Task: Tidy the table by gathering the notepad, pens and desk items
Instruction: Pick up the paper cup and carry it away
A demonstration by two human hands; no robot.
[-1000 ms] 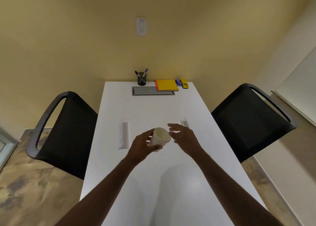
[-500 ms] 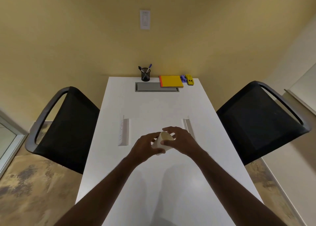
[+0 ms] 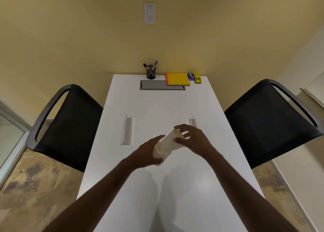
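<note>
Over the middle of the desk (image 3: 157, 196), both hands grip stacked paper cups (image 3: 166, 145): left hand (image 3: 149, 152) curled round the lower, right hand (image 3: 191, 140) pinching the upper. Squeezing could crumple them. Notepad (image 3: 178, 79) and pen holder (image 3: 151, 73) sit at the far edge.

A long white table (image 3: 175, 105) runs up to a plain yellow-beige wall (image 3: 70, 30), where a white wall switch plate (image 3: 149, 13) sits high above the table's far end. A black mesh chair with a grey frame stands on each side, the left chair (image 3: 70, 124) and the right chair (image 3: 270, 121) both drawn close to the table's edges. The floor (image 3: 29, 182) is mottled brown and tan, and soft light gleams off the tabletop near its close end.
</note>
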